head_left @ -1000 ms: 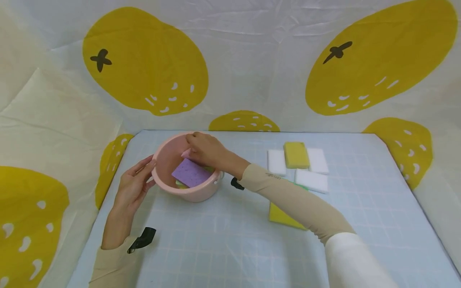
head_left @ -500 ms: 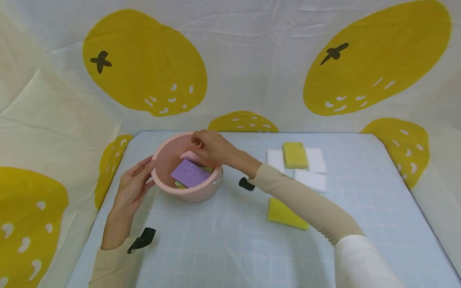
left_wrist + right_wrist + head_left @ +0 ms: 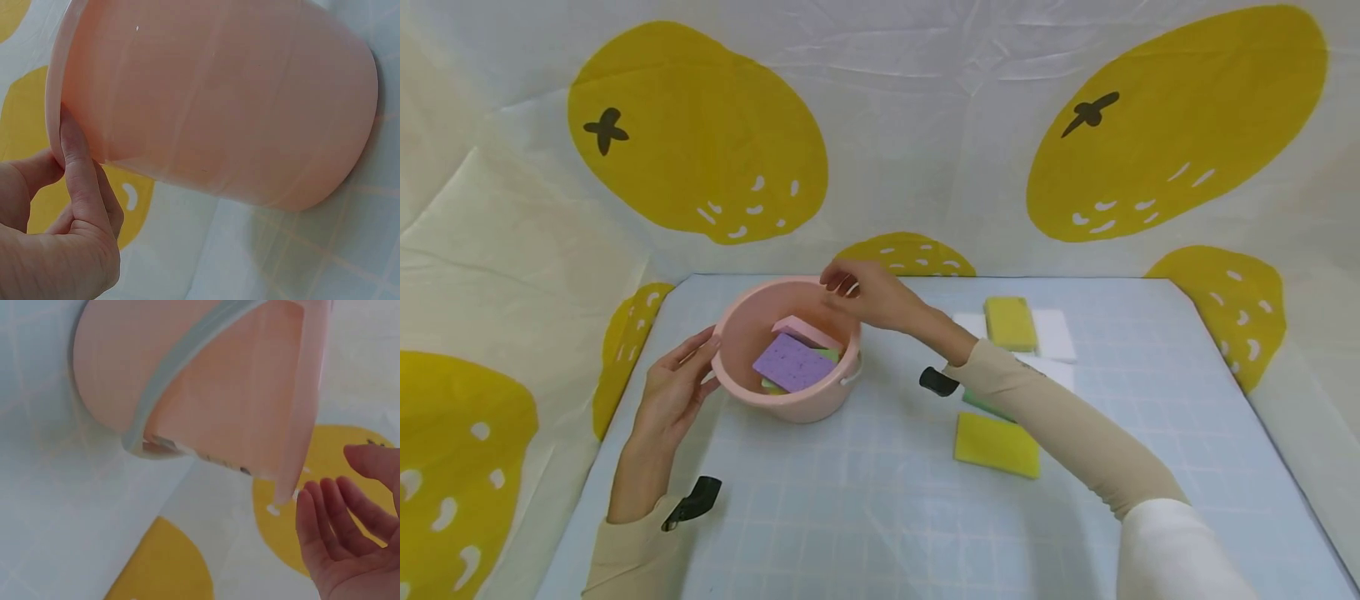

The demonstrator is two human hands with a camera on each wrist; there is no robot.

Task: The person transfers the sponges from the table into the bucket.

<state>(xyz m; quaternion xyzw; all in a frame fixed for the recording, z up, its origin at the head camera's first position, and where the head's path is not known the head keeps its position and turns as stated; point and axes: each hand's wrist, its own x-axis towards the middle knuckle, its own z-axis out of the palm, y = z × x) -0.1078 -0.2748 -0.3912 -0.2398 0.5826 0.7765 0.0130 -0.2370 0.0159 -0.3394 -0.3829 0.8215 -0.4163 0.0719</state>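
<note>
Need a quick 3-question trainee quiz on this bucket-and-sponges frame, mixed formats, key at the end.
1. True or false: the right hand holds a sponge.
2. Which hand touches the pink bucket? A) left hand B) right hand C) neither
3. Fill in: the sponge lying uppermost in the bucket is ____.

Key:
1. False; its fingers are relaxed and hold nothing, above the bucket's far rim.
2. A; the left hand's fingers rest against the bucket's outer wall by the rim.
3. Purple; a pink sponge lies behind it.

Pink bucket [image 3: 790, 392], purple sponge [image 3: 792, 363], yellow sponge [image 3: 997, 445], pale blue checked tablecloth [image 3: 880, 517], lemon-print backdrop [image 3: 700, 133]
</note>
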